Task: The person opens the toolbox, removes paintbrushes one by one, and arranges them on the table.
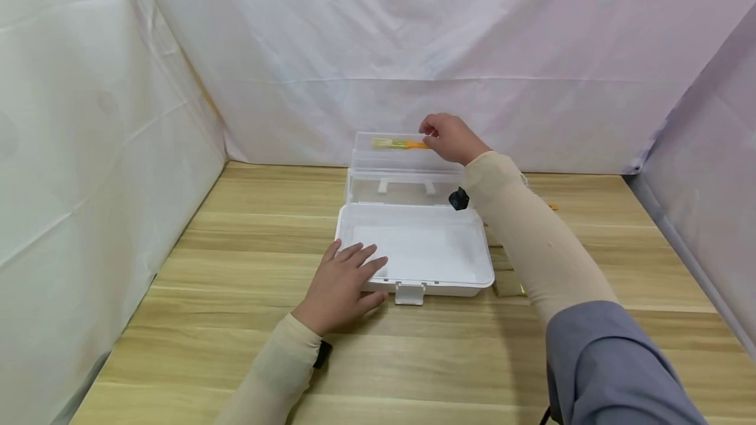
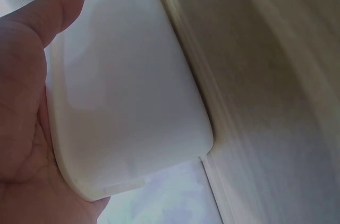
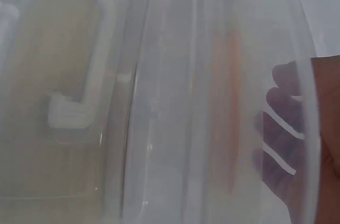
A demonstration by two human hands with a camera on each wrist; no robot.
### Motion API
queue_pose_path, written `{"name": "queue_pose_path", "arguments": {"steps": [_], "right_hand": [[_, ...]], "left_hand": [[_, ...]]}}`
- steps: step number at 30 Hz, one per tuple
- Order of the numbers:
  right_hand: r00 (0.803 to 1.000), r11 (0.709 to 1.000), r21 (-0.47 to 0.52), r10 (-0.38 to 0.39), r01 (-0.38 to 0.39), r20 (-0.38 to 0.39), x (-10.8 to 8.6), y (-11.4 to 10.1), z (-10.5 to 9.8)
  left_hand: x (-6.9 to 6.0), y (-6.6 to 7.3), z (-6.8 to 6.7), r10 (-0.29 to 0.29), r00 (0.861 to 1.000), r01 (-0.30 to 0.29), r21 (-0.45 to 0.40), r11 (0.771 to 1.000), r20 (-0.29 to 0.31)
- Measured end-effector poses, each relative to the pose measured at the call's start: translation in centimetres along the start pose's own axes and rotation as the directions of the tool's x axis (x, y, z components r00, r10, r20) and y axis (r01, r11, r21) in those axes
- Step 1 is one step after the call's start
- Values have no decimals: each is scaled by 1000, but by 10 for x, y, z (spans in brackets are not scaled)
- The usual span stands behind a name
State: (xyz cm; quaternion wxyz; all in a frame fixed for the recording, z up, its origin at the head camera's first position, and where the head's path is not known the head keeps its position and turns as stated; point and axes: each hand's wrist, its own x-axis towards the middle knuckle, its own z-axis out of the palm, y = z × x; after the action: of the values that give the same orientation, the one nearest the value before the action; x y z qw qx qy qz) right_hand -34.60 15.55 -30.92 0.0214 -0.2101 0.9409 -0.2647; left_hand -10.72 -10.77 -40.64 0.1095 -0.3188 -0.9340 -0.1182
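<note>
A white plastic box (image 1: 422, 244) lies opened on the wooden table, its translucent lid (image 1: 390, 162) tipped back behind it. My left hand (image 1: 345, 284) rests on the box's front left corner, fingers spread straight over the rim; the left wrist view shows the thumb along the outer wall (image 2: 122, 91). At the lid's far upper edge, my right hand (image 1: 451, 138) curls its fingers round the clear plastic. Those fingers (image 3: 284, 123) show through it in the right wrist view. A paintbrush (image 1: 398, 143) with an orange handle lies at the lid, its handle end hidden by the right hand.
A white latch (image 1: 410, 293) hangs at the box's front. Inside the lid shows a white handle (image 1: 406, 186). Another brush (image 1: 508, 284) lies right of the box, partly behind the right forearm. White sheeting (image 1: 283, 123) closes off the back and sides of the table.
</note>
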Motion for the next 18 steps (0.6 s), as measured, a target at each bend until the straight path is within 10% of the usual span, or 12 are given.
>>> {"name": "queue_pose_path", "arguments": {"steps": [18], "right_hand": [[998,998,-28,53,-52,27,4,-3,10]], "left_hand": [[1,2,2,-5,1000,5,1,1000,8]]}}
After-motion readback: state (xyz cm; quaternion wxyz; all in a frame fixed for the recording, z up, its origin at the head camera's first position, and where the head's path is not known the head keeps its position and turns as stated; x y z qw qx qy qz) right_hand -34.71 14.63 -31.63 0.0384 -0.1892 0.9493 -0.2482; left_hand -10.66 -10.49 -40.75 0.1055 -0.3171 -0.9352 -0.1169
